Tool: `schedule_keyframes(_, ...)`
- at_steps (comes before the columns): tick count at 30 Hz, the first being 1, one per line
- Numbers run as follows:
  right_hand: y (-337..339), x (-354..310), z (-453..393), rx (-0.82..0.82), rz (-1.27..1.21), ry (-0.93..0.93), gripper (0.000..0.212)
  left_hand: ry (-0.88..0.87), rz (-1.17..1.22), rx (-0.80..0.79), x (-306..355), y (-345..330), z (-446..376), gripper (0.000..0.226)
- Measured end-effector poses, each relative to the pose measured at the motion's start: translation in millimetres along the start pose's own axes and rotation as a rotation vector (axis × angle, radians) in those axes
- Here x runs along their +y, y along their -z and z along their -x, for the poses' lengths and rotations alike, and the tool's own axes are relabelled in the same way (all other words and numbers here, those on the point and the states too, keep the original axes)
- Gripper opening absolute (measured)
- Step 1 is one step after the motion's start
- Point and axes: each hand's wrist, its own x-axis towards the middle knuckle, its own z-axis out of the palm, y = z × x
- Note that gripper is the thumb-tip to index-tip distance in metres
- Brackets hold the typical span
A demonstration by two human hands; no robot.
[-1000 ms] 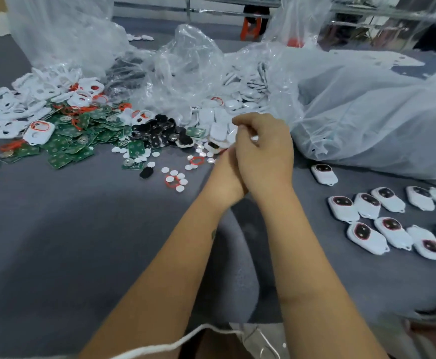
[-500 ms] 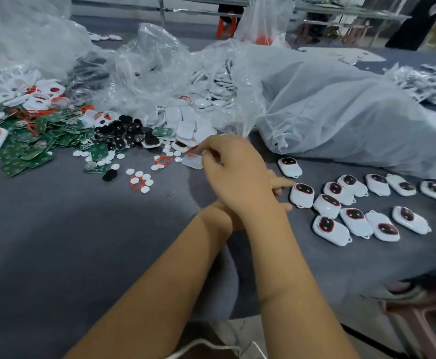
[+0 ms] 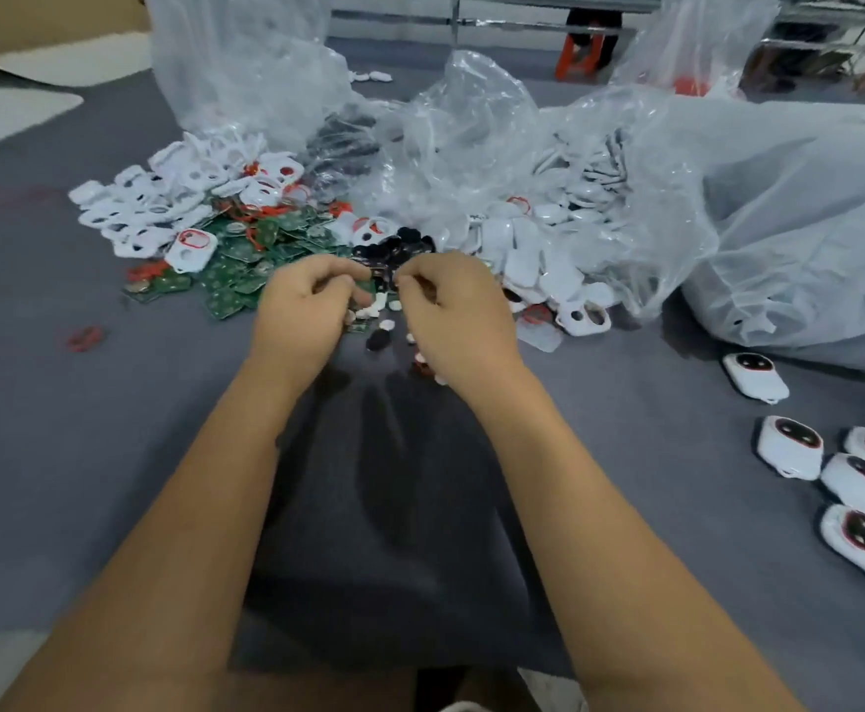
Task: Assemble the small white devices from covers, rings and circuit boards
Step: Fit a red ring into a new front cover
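My left hand and my right hand hover side by side over the loose parts, fingers curled down. Their fingertips nearly meet above a heap of black pads and small white discs. What the fingers hold is hidden. Green circuit boards lie in a pile just left of my left hand. White covers are heaped further left, one with a red ring in it. Finished white devices lie at the right.
Clear plastic bags stand behind the parts, and a large white bag fills the right rear. More white shells spill from a bag beside my right hand. A loose red ring lies at the left on the grey cloth.
Both hands moved left, away from the row of finished devices, and came apart over the parts pile. The view swung left with them.
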Motion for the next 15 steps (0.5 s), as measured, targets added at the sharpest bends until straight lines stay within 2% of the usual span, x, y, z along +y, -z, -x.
schedule_keyframes(2, -21.3, -11.7, -9.2, -0.086, 0.141, 0.09, 0.024, -0.008, -0.031, 0.156, -16.2, 26.4, -8.0, 0.034)
schedule_keyframes(6, -54.6, -24.5, -14.1, -0.174, 0.313, 0.248, 0.028, -0.035, -0.189, 0.312, -35.9, 62.8, -19.0, 0.026)
schedule_keyframes(9, -65.3, -22.1, -8.4, -0.179, 0.339, 0.311, 0.024, -0.044, -0.47, 0.427, -48.1, 87.9, -39.5, 0.033)
schedule_keyframes(11, -66.3, -17.3, -7.1, -0.2, 0.339, 0.315, 0.022, 0.02, -0.673, 0.403, -55.8, 97.2, -53.7, 0.043)
schedule_keyframes(13, -66.2, -15.1, -8.9, -0.209, 0.32, 0.307, 0.022, 0.067, -0.686, 0.313, -58.7, 97.1, -60.4, 0.045)
schedule_keyframes(15, -67.3, -17.0, -10.2, -0.219, 0.298, 0.304, 0.021, 0.076, -0.664, 0.27, -61.5, 94.7, -62.4, 0.037)
